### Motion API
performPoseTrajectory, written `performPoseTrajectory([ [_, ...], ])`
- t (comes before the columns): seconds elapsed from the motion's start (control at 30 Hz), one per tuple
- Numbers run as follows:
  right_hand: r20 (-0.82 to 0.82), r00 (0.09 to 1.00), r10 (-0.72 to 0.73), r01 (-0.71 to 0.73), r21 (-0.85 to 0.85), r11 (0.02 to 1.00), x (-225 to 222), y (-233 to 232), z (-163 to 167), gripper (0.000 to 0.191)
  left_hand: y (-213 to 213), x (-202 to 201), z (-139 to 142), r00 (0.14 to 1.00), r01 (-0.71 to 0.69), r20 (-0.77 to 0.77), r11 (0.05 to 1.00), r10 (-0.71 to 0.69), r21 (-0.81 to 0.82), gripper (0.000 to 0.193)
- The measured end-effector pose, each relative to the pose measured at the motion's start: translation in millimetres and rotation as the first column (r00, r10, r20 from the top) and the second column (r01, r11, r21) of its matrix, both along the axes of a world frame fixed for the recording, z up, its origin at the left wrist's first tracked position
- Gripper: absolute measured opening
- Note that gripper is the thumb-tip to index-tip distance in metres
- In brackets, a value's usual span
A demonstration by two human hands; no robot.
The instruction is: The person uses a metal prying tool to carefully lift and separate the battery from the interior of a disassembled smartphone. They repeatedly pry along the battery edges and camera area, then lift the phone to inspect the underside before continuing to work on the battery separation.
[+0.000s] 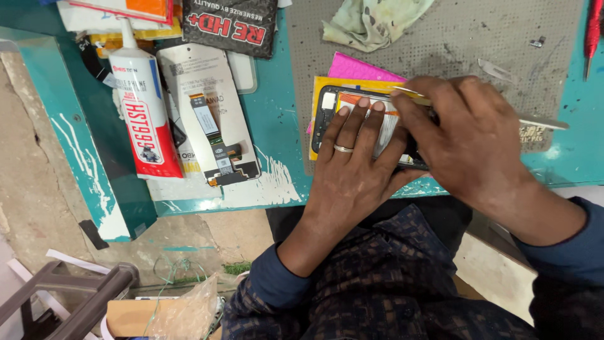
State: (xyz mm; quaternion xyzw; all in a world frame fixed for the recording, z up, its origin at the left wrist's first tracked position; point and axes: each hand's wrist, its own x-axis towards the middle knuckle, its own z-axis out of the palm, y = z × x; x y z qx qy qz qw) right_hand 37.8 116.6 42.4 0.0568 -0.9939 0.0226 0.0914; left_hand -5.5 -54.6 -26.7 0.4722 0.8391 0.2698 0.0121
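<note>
An opened phone (330,110) with a dark frame lies face down on the grey work mat (440,38), over yellow and pink cards (352,68). My left hand (352,170), with a ring on one finger, presses flat on the phone's back. My right hand (469,141) is closed around thin metal tweezers (541,121), and their tip (402,92) points at the phone's upper edge. Most of the phone is hidden under both hands.
A white and red glue tube (143,107) and a replacement screen part with a flex cable (211,123) lie at the left on the teal table (277,119). A stained cloth (371,22), a small blade (497,70) and a red tool (592,28) sit farther back.
</note>
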Motion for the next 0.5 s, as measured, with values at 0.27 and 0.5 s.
performPoseTrajectory([
  [0.27, 0.053, 0.999, 0.001, -0.006, 0.082, 0.997, -2, 1, 10, 0.030, -2, 0, 0, 1.000, 0.004, 0.000, 1.000, -0.004, -0.018, 0.069],
  [0.5, 0.052, 0.999, 0.011, -0.006, -0.080, 0.997, 0, 11, -5, 0.032, -1, 1, 0, 1.000, 0.000, 0.000, 1.000, 0.000, -0.004, 0.071],
])
